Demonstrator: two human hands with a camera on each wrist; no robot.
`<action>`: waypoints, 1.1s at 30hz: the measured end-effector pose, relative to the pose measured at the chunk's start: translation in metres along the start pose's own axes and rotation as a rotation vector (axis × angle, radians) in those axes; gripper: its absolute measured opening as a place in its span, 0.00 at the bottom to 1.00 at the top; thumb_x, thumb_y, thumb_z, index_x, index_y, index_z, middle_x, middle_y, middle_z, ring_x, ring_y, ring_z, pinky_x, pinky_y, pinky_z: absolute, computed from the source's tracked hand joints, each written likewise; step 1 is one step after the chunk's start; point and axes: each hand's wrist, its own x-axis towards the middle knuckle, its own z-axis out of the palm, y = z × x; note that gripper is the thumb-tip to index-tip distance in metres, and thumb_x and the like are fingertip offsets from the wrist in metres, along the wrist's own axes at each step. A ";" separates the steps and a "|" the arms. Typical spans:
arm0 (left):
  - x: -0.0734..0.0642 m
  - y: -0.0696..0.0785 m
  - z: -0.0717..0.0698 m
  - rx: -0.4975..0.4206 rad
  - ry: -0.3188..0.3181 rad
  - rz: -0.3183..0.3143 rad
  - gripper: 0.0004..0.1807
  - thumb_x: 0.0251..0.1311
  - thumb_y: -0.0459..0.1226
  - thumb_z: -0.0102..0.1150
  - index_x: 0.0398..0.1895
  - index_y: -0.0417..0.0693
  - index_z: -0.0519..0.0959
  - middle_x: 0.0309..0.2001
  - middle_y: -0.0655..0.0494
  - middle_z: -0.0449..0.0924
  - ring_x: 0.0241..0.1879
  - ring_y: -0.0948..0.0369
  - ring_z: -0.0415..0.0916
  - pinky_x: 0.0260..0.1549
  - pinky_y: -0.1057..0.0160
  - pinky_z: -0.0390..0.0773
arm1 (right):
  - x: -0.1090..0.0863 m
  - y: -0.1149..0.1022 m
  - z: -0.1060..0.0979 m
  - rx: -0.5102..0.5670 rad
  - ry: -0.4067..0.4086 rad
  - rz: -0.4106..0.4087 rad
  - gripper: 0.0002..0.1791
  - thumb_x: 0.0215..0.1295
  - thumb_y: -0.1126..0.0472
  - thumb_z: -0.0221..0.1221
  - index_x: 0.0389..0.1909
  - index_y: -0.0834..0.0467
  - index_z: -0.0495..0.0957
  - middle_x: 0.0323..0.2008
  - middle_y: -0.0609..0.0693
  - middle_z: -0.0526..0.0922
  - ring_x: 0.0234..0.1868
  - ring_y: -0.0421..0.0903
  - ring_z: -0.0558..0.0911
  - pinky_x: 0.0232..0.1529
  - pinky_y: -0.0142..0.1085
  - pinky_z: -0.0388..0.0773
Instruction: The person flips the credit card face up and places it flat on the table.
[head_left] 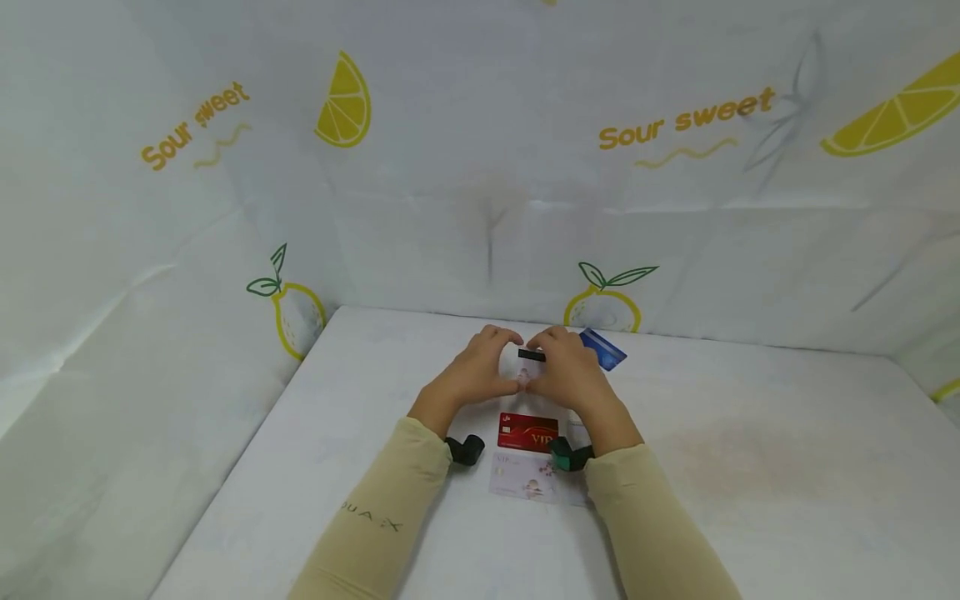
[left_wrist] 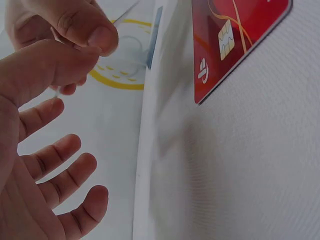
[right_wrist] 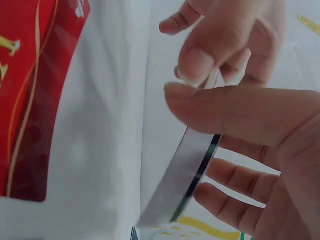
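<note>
Both hands meet over the far part of the table, raised above it. My right hand [head_left: 562,367] pinches a pale card [right_wrist: 182,175] with a dark stripe between thumb and fingers. My left hand [head_left: 480,367] pinches the same card at its near corner, the two thumb tips almost meeting. In the right wrist view the card is tilted and seen at a slant, partly covered by the right thumb. Nearer than the hands lies a red VIP card [head_left: 528,432] with a gold chip. Just below it is a pale flowered card [head_left: 521,477].
A blue card [head_left: 603,349] lies beyond the right hand, partly hidden by it. Another pale card [head_left: 577,429] shows beside the right wrist. A white sheet with printed lemons [head_left: 602,308] rises behind the white table [head_left: 750,417]. Dark wrist cameras [head_left: 467,451] hang over the cards.
</note>
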 end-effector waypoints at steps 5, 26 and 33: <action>-0.001 -0.001 -0.002 -0.050 -0.041 -0.017 0.42 0.49 0.47 0.75 0.69 0.54 0.66 0.67 0.51 0.63 0.67 0.52 0.62 0.63 0.48 0.69 | 0.001 0.013 -0.007 0.274 -0.070 0.040 0.35 0.50 0.51 0.74 0.57 0.57 0.74 0.58 0.56 0.76 0.60 0.57 0.76 0.56 0.58 0.74; -0.002 -0.003 0.002 -0.113 -0.136 -0.035 0.34 0.50 0.50 0.74 0.59 0.56 0.72 0.65 0.54 0.65 0.64 0.54 0.65 0.62 0.49 0.70 | -0.003 0.041 -0.015 0.854 -0.209 0.025 0.30 0.57 0.60 0.69 0.58 0.60 0.68 0.60 0.56 0.74 0.56 0.52 0.81 0.57 0.48 0.76; 0.000 -0.005 0.003 -0.160 -0.145 -0.028 0.31 0.52 0.51 0.71 0.59 0.56 0.73 0.64 0.55 0.66 0.62 0.53 0.69 0.59 0.51 0.72 | -0.003 0.044 -0.013 0.833 -0.217 0.030 0.30 0.56 0.60 0.70 0.58 0.59 0.69 0.56 0.56 0.78 0.53 0.51 0.82 0.55 0.45 0.78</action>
